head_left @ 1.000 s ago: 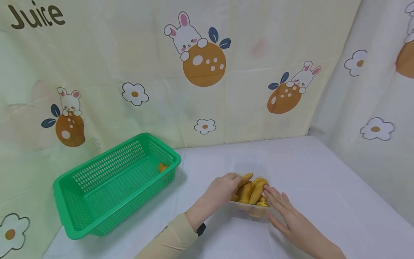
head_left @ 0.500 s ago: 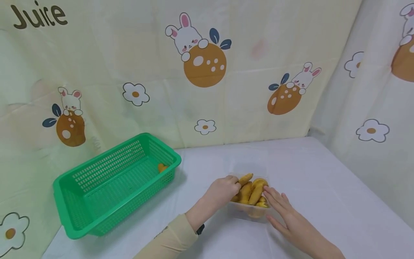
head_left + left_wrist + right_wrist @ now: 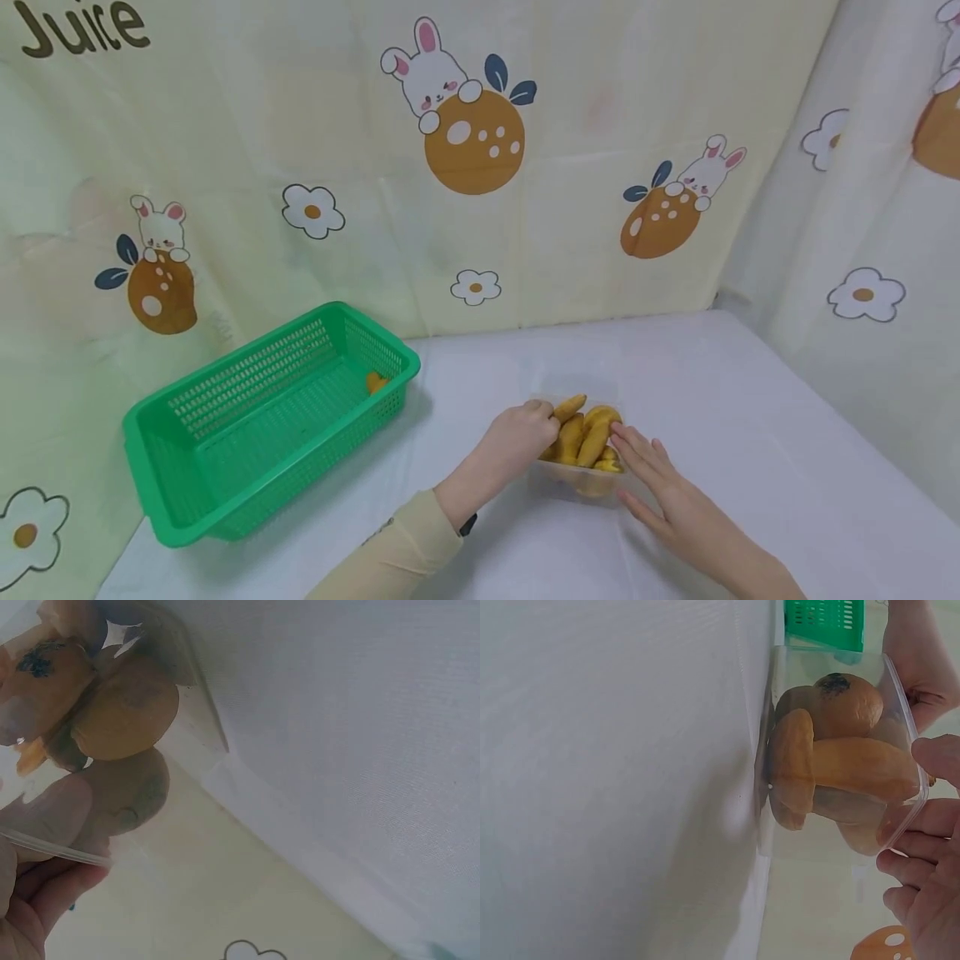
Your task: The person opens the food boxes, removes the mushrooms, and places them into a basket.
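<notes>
A clear plastic box (image 3: 573, 483) on the table is filled with several small yellow bananas (image 3: 570, 437). At its left rim, my left hand (image 3: 517, 442) curls its fingers round the near end of the uppermost banana (image 3: 572, 407), whose tip sticks out past them. The left wrist view has those fingers (image 3: 56, 892) at the rim, with part of the hand seen through the clear wall. My right hand (image 3: 663, 492) rests its extended fingers against the right side of the box; in the right wrist view its thumb (image 3: 939, 757) lies at the rim. The left palm is hidden.
A green perforated basket (image 3: 262, 417) stands at the left of the white-covered table (image 3: 712, 400), with small yellow-orange pieces (image 3: 377, 382) in its right end. A printed curtain (image 3: 360, 275) hangs behind the table, and another at the right.
My left fingers have drawn slightly back along the uppermost banana and closed together at its end. The right hand, box and basket keep their places; the head view shifts slightly.
</notes>
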A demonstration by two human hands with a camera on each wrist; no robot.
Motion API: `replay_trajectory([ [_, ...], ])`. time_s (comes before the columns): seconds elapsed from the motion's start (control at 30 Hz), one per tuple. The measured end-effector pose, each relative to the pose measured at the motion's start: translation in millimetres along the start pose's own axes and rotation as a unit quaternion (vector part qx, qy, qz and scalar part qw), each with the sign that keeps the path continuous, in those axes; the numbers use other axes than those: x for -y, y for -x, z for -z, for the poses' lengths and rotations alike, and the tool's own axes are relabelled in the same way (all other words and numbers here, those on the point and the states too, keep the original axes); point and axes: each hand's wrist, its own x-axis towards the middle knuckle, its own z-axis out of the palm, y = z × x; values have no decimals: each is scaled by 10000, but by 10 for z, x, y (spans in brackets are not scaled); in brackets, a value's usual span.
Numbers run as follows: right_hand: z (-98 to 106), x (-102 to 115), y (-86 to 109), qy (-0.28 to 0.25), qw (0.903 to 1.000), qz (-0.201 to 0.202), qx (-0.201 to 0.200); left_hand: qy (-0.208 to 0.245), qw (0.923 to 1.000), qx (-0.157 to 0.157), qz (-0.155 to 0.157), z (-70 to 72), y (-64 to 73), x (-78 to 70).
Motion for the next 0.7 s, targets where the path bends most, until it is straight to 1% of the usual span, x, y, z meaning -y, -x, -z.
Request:
replay_trajectory([
  [0.1,3,-5,-34,-12,10000,-41,-3,86,10000,10,44,17,-6,30],
  [0.27,6,6,-61,-92,9998,-125,94,287,9994,137,96,49,9,72],
  [0.4,-6,22,-60,-87,9998,-121,103,443,9989,125,98,69,28,93],
  [0.53,-22,38,-54,-70,9999,-93,41,701,9974,22,138,105,40,124],
  [0.6,-28,44,-51,-70,9999,-99,15,882,9959,-26,205,135,45,148],
  [0.67,-34,47,-49,-65,9999,-113,9,1112,9933,-68,313,166,54,176],
  [0.7,-37,48,-48,-66,9999,-121,12,1296,9908,-93,371,179,62,192],
])
